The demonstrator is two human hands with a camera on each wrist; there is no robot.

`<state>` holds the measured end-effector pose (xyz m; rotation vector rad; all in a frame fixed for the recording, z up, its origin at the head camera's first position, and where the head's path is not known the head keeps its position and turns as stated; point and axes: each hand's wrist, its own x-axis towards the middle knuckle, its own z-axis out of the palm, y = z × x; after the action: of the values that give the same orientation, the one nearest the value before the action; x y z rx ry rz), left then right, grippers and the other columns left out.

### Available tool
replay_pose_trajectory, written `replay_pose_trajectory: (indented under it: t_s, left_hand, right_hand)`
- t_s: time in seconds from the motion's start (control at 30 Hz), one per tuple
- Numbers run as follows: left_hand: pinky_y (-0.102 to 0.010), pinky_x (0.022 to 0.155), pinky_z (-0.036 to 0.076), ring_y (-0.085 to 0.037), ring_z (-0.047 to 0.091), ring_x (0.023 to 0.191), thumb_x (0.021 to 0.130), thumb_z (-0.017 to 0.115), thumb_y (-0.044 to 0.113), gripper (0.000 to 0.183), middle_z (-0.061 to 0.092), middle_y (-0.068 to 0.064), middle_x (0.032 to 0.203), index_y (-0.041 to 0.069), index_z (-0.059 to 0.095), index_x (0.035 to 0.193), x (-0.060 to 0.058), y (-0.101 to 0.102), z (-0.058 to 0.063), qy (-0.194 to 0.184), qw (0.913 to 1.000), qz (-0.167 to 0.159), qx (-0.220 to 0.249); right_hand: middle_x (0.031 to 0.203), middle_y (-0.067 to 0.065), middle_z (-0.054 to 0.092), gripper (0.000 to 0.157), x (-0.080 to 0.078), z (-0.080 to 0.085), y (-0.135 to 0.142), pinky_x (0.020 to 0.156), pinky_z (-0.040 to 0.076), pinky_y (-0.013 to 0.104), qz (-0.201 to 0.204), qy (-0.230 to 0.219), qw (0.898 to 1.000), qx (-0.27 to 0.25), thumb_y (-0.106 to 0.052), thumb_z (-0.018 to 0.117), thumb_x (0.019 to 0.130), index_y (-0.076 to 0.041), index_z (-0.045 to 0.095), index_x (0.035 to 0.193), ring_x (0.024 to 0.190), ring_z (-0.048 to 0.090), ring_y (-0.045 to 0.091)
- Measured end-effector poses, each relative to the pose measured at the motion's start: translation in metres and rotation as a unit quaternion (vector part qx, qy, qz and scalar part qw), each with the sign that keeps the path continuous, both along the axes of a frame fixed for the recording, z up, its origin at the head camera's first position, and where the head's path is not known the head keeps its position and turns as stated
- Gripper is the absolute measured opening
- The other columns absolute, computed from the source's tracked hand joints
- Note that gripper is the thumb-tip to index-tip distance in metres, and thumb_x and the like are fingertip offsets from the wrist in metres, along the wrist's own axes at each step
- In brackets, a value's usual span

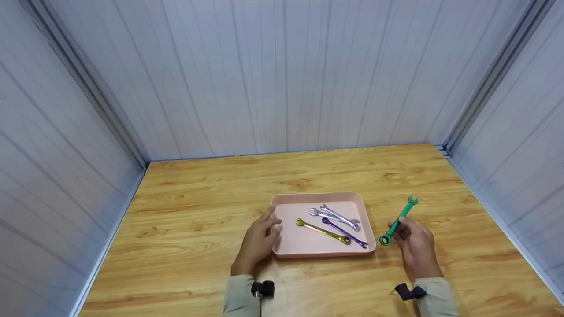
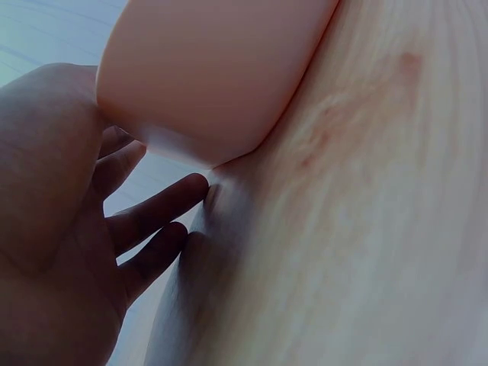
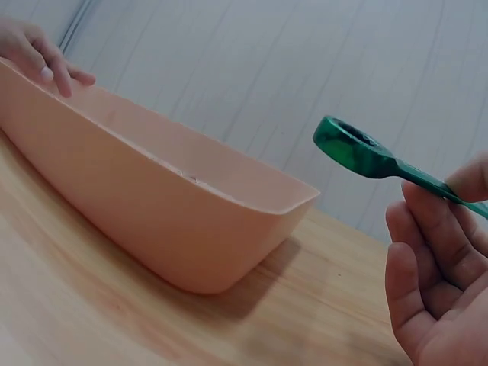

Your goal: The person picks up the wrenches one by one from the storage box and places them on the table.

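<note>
My right hand (image 1: pixel 416 246) pinches a green ratcheting combination wrench (image 1: pixel 406 208) by its shank, above the table to the right of a pink tray (image 1: pixel 288 253). Its ring end points toward the tray and its open end away. In the right wrist view, the green wrench (image 3: pixel 354 152) sits between thumb and fingers. My left hand (image 1: pixel 257 240) holds the tray's left wall, thumb over the rim and other fingers outside. Inside the tray lie a gold wrench (image 1: pixel 324 231), a purple wrench (image 1: pixel 346 232) and two silver wrenches (image 1: pixel 337 215), which cross each other.
The tray rests on a wood-grain table (image 1: pixel 198 211). Pale panel walls (image 1: pixel 282 79) rise behind the table and on both sides. Dark wrist mounts (image 1: pixel 263 289) are strapped over light sleeves.
</note>
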<state>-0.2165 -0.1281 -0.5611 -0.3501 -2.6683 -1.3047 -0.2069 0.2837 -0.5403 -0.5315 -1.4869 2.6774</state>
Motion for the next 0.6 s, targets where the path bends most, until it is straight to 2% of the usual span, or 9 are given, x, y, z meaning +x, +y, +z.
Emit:
replay_pose_trajectory:
  t_s: [0.37,0.47,0.6]
  left_hand:
    - [-0.050,0.114,0.033,-0.030,0.041,0.141,0.099,0.062,0.017,0.022,0.044,-0.005,0.155,0.007,0.073,0.115,0.000,0.002,0.003,-0.004,1.0000,0.001,0.006]
    - [-0.050,0.114,0.033,-0.030,0.041,0.140,0.099,0.062,0.017,0.023,0.043,-0.004,0.156,0.007,0.073,0.116,-0.001,0.001,0.002,-0.008,1.0000,0.000,0.003]
    - [-0.051,0.113,0.034,-0.029,0.041,0.140,0.100,0.061,0.019,0.025,0.042,-0.002,0.156,0.008,0.073,0.118,-0.001,0.000,0.000,-0.016,0.9998,0.002,-0.006]
  right_hand:
    - [0.102,0.013,0.072,0.027,0.005,-0.006,0.015,0.088,0.054,0.036,0.003,-0.022,0.997,0.074,-0.025,0.068,0.097,0.002,0.068,0.101,0.103,0.066,0.028]
    - [0.100,0.013,0.072,0.026,0.005,-0.008,0.019,0.085,0.054,0.035,-0.004,-0.021,0.996,0.083,-0.025,0.069,0.097,0.002,0.069,0.098,0.099,0.066,0.026]
    - [0.102,0.014,0.071,0.031,0.007,-0.009,0.022,0.081,0.052,0.034,0.000,-0.010,0.995,0.097,-0.026,0.068,0.098,0.004,0.067,0.104,0.097,0.065,0.024]
